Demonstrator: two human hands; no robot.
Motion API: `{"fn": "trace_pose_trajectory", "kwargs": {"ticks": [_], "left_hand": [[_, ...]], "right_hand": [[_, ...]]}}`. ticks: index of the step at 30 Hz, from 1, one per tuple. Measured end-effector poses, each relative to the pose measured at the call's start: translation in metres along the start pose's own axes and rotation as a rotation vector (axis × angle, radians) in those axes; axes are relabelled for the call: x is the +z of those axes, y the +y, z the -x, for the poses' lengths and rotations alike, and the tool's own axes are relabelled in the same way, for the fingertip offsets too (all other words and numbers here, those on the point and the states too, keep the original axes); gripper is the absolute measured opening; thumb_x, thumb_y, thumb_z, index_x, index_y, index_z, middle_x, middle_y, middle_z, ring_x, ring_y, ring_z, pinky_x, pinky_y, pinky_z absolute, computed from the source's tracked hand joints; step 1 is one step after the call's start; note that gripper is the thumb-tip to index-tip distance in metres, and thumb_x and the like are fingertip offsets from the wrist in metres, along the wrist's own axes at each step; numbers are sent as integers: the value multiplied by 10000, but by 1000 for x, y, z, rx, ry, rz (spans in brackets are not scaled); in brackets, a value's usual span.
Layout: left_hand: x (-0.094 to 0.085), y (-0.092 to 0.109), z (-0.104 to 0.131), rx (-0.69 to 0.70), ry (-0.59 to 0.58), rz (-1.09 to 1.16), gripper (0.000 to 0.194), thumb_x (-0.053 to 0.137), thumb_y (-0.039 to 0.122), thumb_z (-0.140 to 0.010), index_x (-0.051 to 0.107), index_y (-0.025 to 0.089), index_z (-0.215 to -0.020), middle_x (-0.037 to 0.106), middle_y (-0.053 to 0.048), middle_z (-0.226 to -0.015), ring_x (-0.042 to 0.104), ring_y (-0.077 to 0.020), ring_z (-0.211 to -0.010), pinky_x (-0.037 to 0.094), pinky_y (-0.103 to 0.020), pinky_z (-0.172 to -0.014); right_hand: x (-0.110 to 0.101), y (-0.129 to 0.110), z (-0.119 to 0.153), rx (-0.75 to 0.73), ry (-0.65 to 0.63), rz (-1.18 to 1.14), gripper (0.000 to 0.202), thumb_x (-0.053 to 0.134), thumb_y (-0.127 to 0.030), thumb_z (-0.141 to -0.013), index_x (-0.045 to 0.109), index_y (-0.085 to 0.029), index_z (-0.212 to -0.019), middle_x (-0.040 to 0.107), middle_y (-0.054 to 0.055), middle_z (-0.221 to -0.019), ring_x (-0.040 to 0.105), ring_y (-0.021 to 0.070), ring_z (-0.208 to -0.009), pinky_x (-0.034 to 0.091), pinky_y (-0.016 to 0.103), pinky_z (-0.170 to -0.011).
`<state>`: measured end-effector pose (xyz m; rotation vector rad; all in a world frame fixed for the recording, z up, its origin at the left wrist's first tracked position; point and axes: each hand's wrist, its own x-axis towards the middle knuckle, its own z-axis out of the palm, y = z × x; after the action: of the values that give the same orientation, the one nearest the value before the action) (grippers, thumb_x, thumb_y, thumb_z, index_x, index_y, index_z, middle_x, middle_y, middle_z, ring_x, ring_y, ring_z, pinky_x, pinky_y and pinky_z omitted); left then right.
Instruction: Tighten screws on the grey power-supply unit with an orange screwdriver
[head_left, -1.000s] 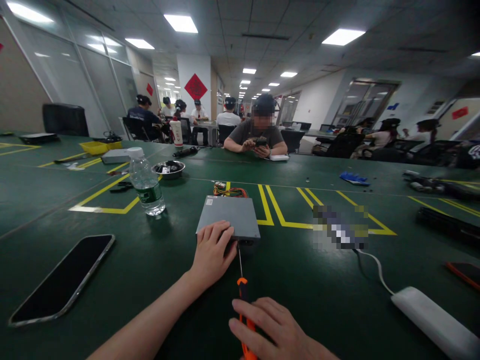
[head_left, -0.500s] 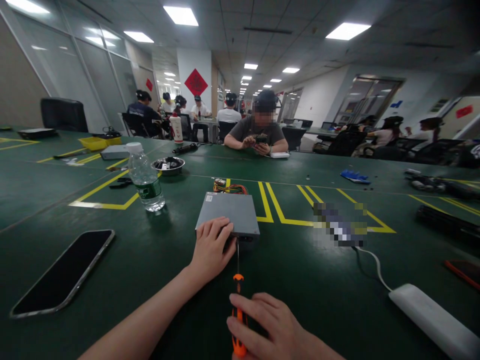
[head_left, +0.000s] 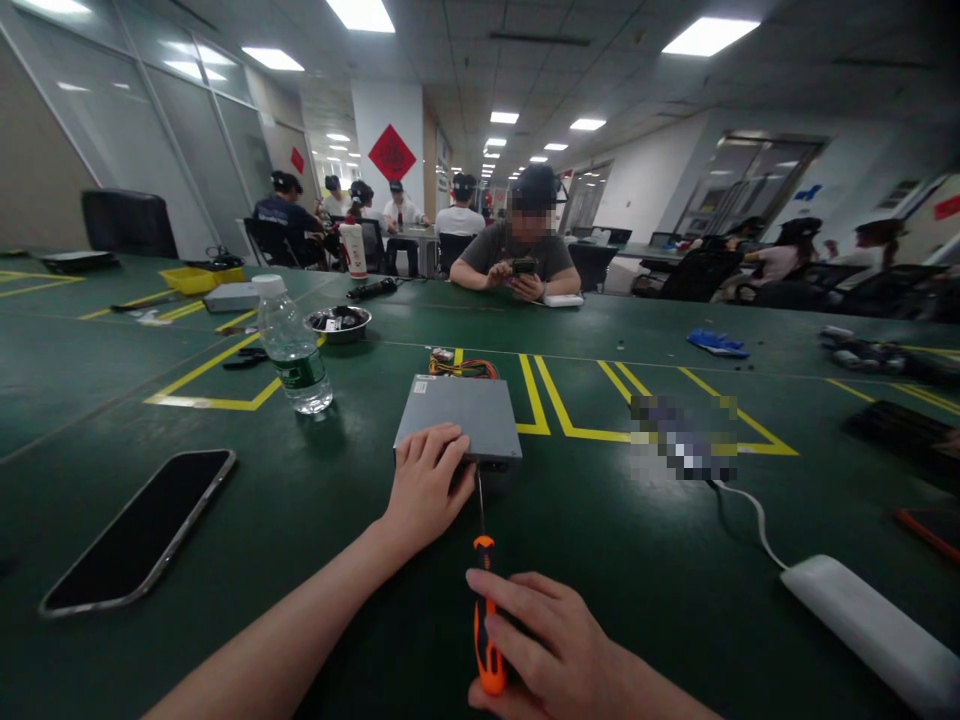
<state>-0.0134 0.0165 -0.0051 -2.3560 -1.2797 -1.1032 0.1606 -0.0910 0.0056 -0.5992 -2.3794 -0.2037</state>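
Observation:
A grey metal computer power supply (head_left: pixel 465 405) lies flat on the green table, its bundle of coloured wires (head_left: pixel 469 368) at the far side. My left hand (head_left: pixel 431 475) grips its near left edge, fingers across the top and thumb down by the front face. In my right hand (head_left: pixel 536 640) is an orange and black screwdriver (head_left: pixel 487 625), held between thumb and fingers. The shaft points away from me, and its tip meets the near face of the power supply beside my left thumb. Whatever lies under the tip is too small to make out.
To the left are a phone (head_left: pixel 142 530) and a water bottle (head_left: pixel 296 360), with a metal bowl (head_left: pixel 341 322) behind. A white power bank (head_left: pixel 870 625) with a cable lies right. A blue glove (head_left: pixel 716 343) lies farther back. Across the table sits a person (head_left: pixel 517 250) holding a phone.
The view has shifted slightly. The screwdriver's handle has turned and leans a little more to the right, with my right hand's fingers shifted along it. My left hand stays on the power supply.

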Motion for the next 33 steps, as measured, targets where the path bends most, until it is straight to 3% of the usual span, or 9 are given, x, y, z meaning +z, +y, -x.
{"fn": "trace_pose_trajectory", "kwargs": {"ticks": [2, 6, 12, 18, 24, 30, 33], "left_hand": [[0, 0, 0, 0, -1, -3, 238, 497, 268, -834, 530, 209, -1062, 582, -72, -1105, 490, -233, -1060, 351, -390, -870], [0, 0, 0, 4, -1, -1, 241, 499, 265, -834, 525, 203, -1066, 582, -75, -1104, 490, -233, -1060, 348, -391, -872], [0, -1, 0, 7, 0, 10, 247, 502, 258, -831, 520, 213, -1074, 584, -74, -1105, 488, -235, -1068, 348, -395, -875], [0, -1, -1, 2, 1, 8, 237, 504, 252, -831, 528, 210, -1063, 586, -70, -1100, 488, -231, -1060, 348, -390, -871], [1, -1, 0, 7, 1, 13, 238, 508, 254, -830, 525, 206, -1063, 582, -72, -1104, 481, -235, -1062, 342, -394, -871], [0, -1, -1, 11, 8, 12, 241, 506, 247, -828, 526, 209, -1065, 584, -73, -1097, 489, -235, -1046, 351, -397, -861], [0, -1, -1, 8, 13, 8, 239, 503, 249, -830, 529, 218, -1065, 586, -72, -1096, 492, -237, -1045, 352, -398, -858]], "right_hand": [[1, 0, 1, 27, -14, -15, 299, 396, -388, -940, 527, -121, -971, 633, 160, -1073, 637, 164, -880, 506, 283, -782], [-2, -2, -1, 41, -158, -2, 333, 413, -407, -932, 524, -139, -1095, 628, 132, -1089, 615, 169, -948, 503, 286, -794], [1, -1, 0, 43, -26, 1, 332, 391, -402, -939, 561, -118, -966, 650, 138, -1012, 640, 163, -847, 513, 278, -738], [4, 3, 0, 3, -191, 61, 319, 476, -388, -907, 532, -147, -1108, 631, 124, -1083, 625, 162, -921, 515, 254, -754], [10, 6, 3, -29, 6, 42, 288, 426, -354, -931, 573, -106, -933, 663, 151, -969, 637, 164, -889, 516, 257, -740], [5, 3, -2, -8, -137, 56, 285, 470, -359, -911, 547, -129, -1060, 645, 132, -1046, 623, 168, -933, 520, 259, -735], [6, 3, 1, -27, -108, 70, 290, 490, -375, -899, 558, -139, -1053, 654, 132, -1008, 637, 169, -875, 524, 271, -713]]}}
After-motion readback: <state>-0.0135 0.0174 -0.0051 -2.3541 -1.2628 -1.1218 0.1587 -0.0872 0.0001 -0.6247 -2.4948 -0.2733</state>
